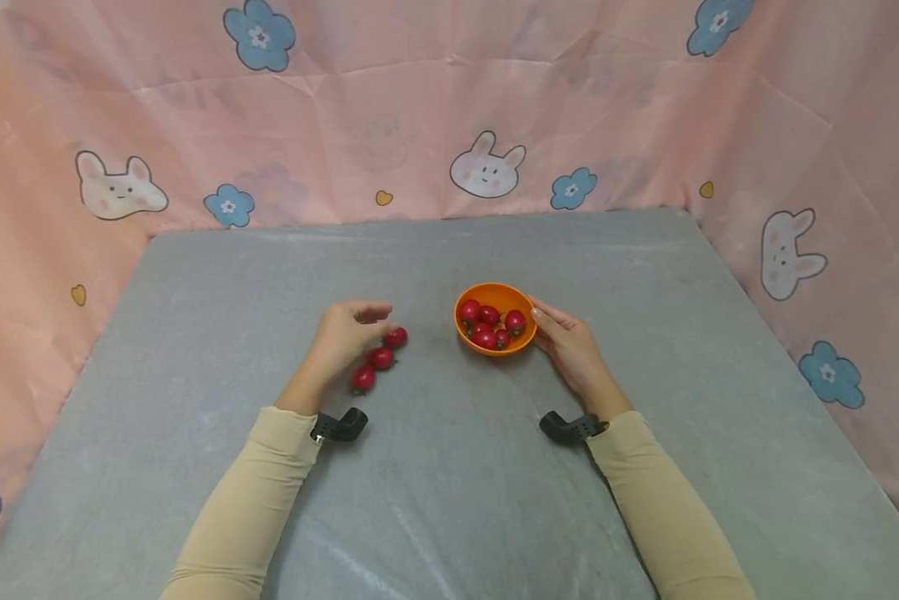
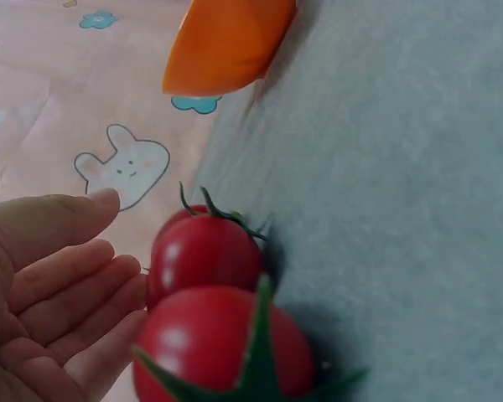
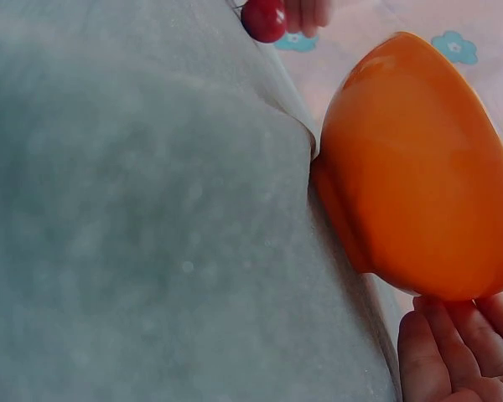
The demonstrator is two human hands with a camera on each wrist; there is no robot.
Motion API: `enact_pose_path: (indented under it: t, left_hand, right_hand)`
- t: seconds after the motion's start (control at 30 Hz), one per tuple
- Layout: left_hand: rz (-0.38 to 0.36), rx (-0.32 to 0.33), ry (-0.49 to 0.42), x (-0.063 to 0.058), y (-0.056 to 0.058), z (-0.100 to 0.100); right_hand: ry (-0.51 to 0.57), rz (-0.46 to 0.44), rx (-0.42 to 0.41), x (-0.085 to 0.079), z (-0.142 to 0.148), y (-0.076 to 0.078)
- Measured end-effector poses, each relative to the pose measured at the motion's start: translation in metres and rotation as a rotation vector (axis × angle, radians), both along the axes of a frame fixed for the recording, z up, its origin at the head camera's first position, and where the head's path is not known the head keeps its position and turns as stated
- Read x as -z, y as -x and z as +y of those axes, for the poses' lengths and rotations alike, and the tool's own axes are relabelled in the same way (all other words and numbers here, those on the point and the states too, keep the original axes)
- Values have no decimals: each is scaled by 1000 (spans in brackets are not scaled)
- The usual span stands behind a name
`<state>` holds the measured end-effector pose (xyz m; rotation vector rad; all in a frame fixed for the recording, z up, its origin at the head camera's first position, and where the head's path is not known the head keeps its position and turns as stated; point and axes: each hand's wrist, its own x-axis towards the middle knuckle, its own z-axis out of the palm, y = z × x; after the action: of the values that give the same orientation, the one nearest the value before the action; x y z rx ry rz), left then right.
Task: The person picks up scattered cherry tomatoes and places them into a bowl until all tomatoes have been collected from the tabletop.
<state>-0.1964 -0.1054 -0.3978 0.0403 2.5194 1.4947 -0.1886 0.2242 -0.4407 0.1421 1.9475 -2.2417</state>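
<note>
On the grey tabletop three small red tomatoes lie in a slanting row: a far tomato (image 1: 395, 337), a middle tomato (image 1: 380, 358) and a near tomato (image 1: 362, 378). The left hand (image 1: 344, 333) hovers by the far one with thumb and fingers apart. Its palm faces the row in the left wrist view, where nothing sits between thumb and fingers. To the right, an orange bowl (image 1: 497, 293) stands with several red tomatoes (image 1: 483, 336) inside. The right hand (image 1: 569, 346) grips the bowl's right side, thumb at the rim and fingers against the outer wall.
A grey cloth covers the table (image 1: 449, 483). Behind and beside it hangs a pink curtain (image 1: 419, 108) printed with rabbits and blue flowers. Each wrist wears a black strap mount, one left mount (image 1: 340, 426) and one right mount (image 1: 569, 427).
</note>
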Motion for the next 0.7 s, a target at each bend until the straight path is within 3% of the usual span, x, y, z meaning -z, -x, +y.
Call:
enact_pose_path:
  t: [0.37, 0.7]
  left_hand:
    - [-73, -3, -18, 8, 0, -1]
    - [-83, 5, 24, 15, 0, 1]
  right_hand:
    - [-5, 3, -6, 0, 0, 1]
    - [-11, -3, -14, 0, 0, 0]
